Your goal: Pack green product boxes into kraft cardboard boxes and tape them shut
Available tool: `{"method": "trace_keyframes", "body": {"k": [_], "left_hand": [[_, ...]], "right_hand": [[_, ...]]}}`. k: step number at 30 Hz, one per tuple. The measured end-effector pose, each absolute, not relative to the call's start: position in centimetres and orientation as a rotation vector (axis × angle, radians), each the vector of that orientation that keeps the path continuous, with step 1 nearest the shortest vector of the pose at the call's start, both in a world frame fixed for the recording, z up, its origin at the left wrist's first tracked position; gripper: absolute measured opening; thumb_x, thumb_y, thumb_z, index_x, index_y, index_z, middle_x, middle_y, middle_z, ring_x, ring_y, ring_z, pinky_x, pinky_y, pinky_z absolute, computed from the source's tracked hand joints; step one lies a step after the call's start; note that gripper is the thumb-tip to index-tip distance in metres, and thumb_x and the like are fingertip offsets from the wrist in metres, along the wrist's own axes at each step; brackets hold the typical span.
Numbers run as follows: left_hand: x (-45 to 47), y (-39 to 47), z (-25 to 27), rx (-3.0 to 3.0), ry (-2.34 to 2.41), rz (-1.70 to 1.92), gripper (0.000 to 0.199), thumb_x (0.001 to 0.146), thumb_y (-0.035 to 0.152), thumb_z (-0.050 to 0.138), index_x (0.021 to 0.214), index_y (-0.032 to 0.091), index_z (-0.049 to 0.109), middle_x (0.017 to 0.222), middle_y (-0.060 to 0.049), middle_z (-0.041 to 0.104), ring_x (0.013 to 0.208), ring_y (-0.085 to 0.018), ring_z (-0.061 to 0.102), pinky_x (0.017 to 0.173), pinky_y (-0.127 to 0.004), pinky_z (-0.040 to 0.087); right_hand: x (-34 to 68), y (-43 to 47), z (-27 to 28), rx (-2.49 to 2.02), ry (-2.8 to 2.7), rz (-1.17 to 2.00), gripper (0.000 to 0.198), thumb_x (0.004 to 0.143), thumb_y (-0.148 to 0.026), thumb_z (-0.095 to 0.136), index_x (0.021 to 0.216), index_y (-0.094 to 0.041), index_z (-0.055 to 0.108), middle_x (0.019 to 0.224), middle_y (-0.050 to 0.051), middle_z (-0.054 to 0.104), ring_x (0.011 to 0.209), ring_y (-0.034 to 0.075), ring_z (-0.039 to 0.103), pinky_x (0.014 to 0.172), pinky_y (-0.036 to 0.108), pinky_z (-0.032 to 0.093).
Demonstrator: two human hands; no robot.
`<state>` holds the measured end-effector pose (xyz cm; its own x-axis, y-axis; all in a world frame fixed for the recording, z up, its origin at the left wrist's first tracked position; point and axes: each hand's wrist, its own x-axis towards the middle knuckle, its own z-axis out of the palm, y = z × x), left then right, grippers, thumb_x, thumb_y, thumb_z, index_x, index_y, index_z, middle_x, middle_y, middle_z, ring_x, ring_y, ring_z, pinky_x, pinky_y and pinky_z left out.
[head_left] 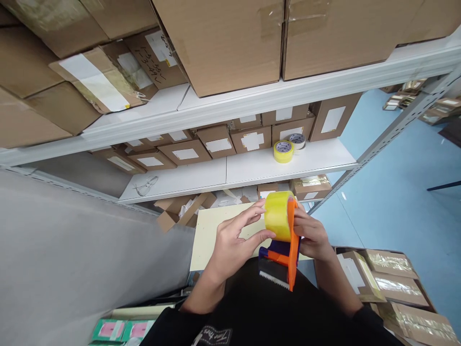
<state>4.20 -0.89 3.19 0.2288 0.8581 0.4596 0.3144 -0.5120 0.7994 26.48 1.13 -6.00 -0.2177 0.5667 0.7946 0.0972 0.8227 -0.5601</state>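
Left grip (234,240) grasps a yellow tape roll (276,216) between thumb and fingers; the right grip (314,235) holds the orange-and-blue dispenser (293,259) from its outer side. The roll sits against the dispenser's orange side plate, at the end away from the toothed blade (273,279). Beyond the dispenser, two tape rolls (283,152) rest on a shelf (248,168); below it lies a pale surface (211,230).

Two bare hands (234,240) (312,235), one orange-and-navy plastic dispenser (293,250), two round yellow tape rolls (276,216) (283,156), one whitish tape roll (300,145), and over twenty brown cardboard boxes (223,43)!
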Motion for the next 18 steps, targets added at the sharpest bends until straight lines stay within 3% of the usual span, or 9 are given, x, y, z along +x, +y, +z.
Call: {"method": "trace_keyframes", "body": {"k": [2,5,7,9,13,18], "left_hand": [[4.17,-1.08,3.44,1.933,1.087,1.252,0.04,0.085,0.035,0.086,0.121,0.023,0.073,0.128,-0.007,0.077,0.121,-0.031,0.073,0.097,-0.046,0.068],[4.1,-1.34,3.55,1.954,1.068,1.208,0.011,0.088,0.03,0.083,0.095,0.023,0.076,0.115,-0.005,0.081,0.125,-0.033,0.07,0.099,-0.042,0.067],[4.09,-1.48,3.44,1.965,1.057,1.203,0.01,0.09,0.028,0.081,0.084,0.023,0.074,0.112,-0.006,0.082,0.127,-0.035,0.068,0.1,-0.041,0.066],[4.09,-1.56,3.25,1.946,1.06,1.228,0.012,0.088,0.03,0.083,0.092,0.022,0.073,0.122,-0.009,0.079,0.127,-0.034,0.068,0.1,-0.042,0.066],[3.97,-1.62,2.98,1.945,1.043,1.24,0.042,0.085,0.033,0.086,0.123,0.023,0.07,0.139,-0.011,0.071,0.129,-0.032,0.068,0.101,-0.045,0.066],[3.63,-1.78,3.1,2.012,1.065,1.251,0.044,0.086,0.032,0.085,0.127,0.025,0.071,0.139,-0.009,0.071,0.128,-0.032,0.069,0.102,-0.045,0.066]], "right_hand": [[26.51,0.96,-6.17,-0.53,-1.78,0.457,0.008,0.09,-0.022,0.076,0.089,-0.026,0.069,0.077,0.002,0.071,0.09,0.026,0.072,0.106,0.057,0.05],[26.52,0.83,-6.26,-0.506,-1.795,0.411,0.009,0.09,-0.019,0.075,0.09,-0.026,0.069,0.078,0.002,0.072,0.093,0.026,0.072,0.106,0.058,0.049],[26.5,0.82,-6.24,-0.49,-1.797,0.383,0.01,0.09,-0.019,0.074,0.09,-0.026,0.068,0.078,0.002,0.073,0.092,0.026,0.072,0.105,0.058,0.049],[26.46,0.84,-6.16,-0.495,-1.798,0.376,0.009,0.091,-0.02,0.073,0.089,-0.026,0.068,0.079,0.002,0.073,0.091,0.026,0.072,0.103,0.057,0.051],[26.28,0.85,-5.9,-0.505,-1.798,0.386,0.009,0.094,-0.022,0.071,0.087,-0.026,0.068,0.08,0.003,0.074,0.089,0.025,0.071,0.097,0.054,0.053],[26.19,0.75,-5.82,-0.5,-1.806,0.378,0.011,0.093,-0.019,0.071,0.085,-0.027,0.069,0.08,0.002,0.075,0.09,0.025,0.071,0.102,0.057,0.051]]}}
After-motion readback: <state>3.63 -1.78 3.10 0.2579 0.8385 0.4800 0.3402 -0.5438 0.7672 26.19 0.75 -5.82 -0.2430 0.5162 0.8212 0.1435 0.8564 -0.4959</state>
